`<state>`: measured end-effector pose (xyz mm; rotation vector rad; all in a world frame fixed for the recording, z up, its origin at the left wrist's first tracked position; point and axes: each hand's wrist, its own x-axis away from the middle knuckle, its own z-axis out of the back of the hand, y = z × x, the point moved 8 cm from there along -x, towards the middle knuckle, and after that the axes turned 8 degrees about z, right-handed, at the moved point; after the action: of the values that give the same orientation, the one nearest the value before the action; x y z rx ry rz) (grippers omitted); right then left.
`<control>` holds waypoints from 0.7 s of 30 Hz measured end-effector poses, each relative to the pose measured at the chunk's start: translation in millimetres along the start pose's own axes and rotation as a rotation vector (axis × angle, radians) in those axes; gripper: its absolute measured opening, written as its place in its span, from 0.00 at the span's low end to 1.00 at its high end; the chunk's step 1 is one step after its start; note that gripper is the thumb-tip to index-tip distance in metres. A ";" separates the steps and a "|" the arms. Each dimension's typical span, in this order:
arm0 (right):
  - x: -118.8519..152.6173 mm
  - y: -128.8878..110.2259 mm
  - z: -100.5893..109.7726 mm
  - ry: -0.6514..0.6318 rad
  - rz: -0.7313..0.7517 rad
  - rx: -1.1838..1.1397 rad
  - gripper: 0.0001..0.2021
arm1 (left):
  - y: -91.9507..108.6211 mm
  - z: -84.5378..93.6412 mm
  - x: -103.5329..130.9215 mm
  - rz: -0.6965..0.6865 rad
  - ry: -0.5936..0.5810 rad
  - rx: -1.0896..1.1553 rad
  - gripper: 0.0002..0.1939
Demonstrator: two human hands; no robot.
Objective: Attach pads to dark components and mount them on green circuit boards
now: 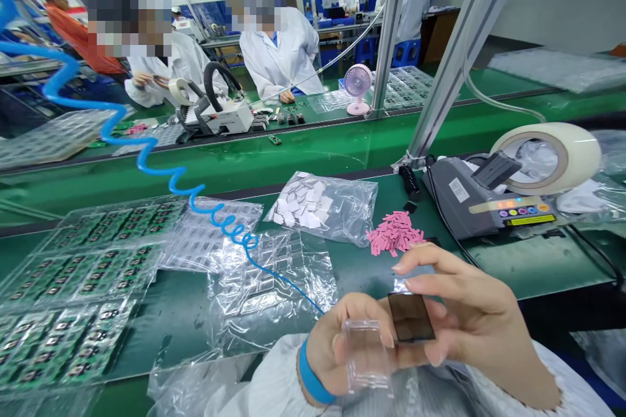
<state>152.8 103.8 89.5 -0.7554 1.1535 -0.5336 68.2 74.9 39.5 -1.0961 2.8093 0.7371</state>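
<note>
My left hand (332, 345), with a blue wrist strap (313, 374), has its fingers round a clear plastic frame (366, 358). Beside it, a dark square panel (411, 317) is held at its right side by my right hand (469, 306). The left fingertips lie close to the panel's left edge; whether they touch it is unclear. Upper fingers of my right hand are raised over the panel, with a small clear film (408, 279) near them. A heap of pink strips (394, 232) lies just beyond that hand.
Trays of green circuit boards (92, 273) fill the left, beside clear trays (274, 273). A bag of white pieces (323, 205) lies mid-table. At right stands a tape dispenser (454, 195). A coiled blue cord (180, 176) hangs across. People in white coats work beyond the green belt (332, 151).
</note>
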 end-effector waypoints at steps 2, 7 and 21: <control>1.1 0.6 -1.7 0.002 -0.004 -0.023 0.20 | -1.2 1.0 1.7 -0.004 -0.011 -0.002 0.16; 0.8 -1.7 -5.5 -0.030 0.004 0.016 0.18 | 0.0 6.0 6.4 -0.005 0.083 0.002 0.16; 204.1 91.8 167.4 0.492 -0.696 0.359 0.13 | -56.2 82.1 -10.3 0.489 0.534 -0.147 0.21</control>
<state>377.8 58.3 -69.9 -0.7180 1.1735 -1.5339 101.3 81.9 -54.7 -0.6938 3.6040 0.7814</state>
